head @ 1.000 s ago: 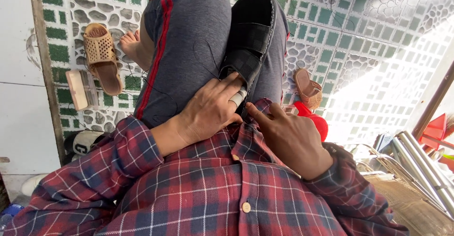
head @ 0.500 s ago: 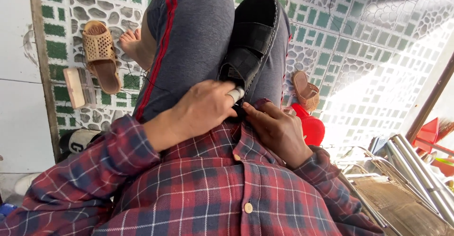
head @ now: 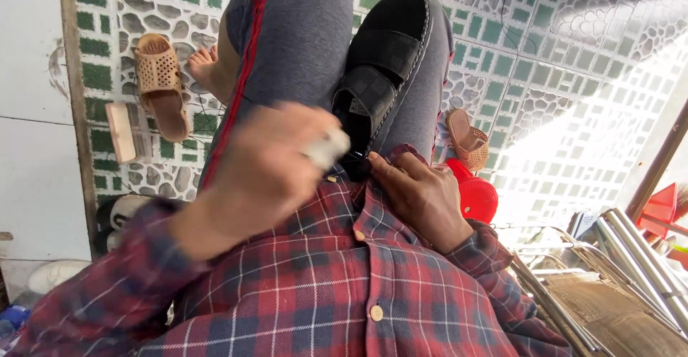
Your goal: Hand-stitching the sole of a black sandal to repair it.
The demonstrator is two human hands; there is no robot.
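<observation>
A black sandal [head: 380, 63] lies sole-down on my lap, between my legs in grey trousers [head: 301, 35] with a red side stripe. My right hand [head: 423, 196] grips the sandal's near end against my red plaid shirt [head: 344, 292]. My left hand [head: 265, 171] is blurred by motion, just left of that same end. Its fingers are curled around a small white object [head: 326, 148] too smeared to identify.
On the green and white tiled floor [head: 573, 78] lie a tan perforated sandal [head: 161, 85] at left and its mate [head: 467, 138] at right. A red plastic stool [head: 476, 196] shows under my right arm. A wooden brush [head: 122, 131] is far left, metal tubes [head: 631, 257] lower right.
My left hand has pulled back from the sandal's near end toward my chest and left, now blurred. The right hand stays at the sandal's end. The camera has dipped closer.
</observation>
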